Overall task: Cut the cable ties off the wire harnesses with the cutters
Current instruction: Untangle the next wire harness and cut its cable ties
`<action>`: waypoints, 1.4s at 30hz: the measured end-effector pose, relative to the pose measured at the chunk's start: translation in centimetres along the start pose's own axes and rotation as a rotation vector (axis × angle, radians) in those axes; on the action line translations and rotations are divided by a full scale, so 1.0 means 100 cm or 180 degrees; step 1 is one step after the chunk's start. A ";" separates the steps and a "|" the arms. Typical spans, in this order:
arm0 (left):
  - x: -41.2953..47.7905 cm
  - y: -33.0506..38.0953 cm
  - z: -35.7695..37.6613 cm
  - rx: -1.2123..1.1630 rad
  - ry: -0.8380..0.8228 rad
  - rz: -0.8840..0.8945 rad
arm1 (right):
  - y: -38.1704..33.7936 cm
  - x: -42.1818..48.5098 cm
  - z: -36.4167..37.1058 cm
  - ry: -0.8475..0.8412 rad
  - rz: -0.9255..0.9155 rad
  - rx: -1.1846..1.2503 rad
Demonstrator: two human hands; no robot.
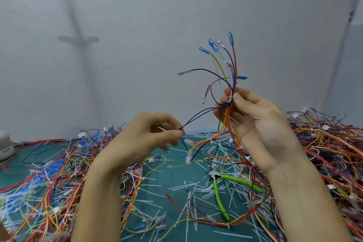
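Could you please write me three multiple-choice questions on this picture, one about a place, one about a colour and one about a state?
1. Where are the cutters?
A. Lying on the mat
B. In the left hand
C. In the right hand

2. What colour are the cutters' handles?
A. Red
B. Green
C. Black

3. What is the right hand doing?
A. Resting flat on the mat
B. Gripping a wire harness held up above the mat
C. Hanging idle

Answers:
1. A: the cutters lie among the cut ties, and neither hand holds them. The left hand pinches a purple wire of the harness.
2. B: both handles are bright green.
3. B: the fingers and thumb curl round the bundle, and its blue terminals fan out above.
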State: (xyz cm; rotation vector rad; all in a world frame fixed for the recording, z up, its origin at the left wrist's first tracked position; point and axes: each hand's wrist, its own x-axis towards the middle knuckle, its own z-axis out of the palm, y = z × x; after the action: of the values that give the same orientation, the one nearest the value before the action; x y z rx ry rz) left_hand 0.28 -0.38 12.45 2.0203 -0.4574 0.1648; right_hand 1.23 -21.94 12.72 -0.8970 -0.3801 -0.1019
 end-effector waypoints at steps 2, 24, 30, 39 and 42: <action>0.001 0.000 0.000 -0.0238 0.0219 -0.0025 | -0.003 -0.001 -0.001 0.0001 0.0003 -0.0118; 0.016 -0.003 0.015 -0.0111 0.1394 -0.0408 | -0.003 -0.008 0.005 0.0317 -0.0113 -0.1069; 0.012 0.024 0.045 -0.0027 0.0534 0.0348 | 0.006 -0.009 0.017 0.0321 -0.0413 -0.1415; 0.012 0.024 0.041 -0.0887 0.0463 0.0438 | 0.004 -0.012 0.016 0.0370 -0.0246 -0.1329; 0.012 0.023 0.040 -0.1251 0.0532 0.0414 | 0.001 -0.011 0.011 0.0599 -0.0315 -0.1505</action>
State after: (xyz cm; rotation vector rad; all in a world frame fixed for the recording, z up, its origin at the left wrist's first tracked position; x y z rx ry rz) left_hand 0.16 -5.17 12.79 1.5793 -0.4742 0.2971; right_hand -0.09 -21.14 12.89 -1.3227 -0.2258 -0.3763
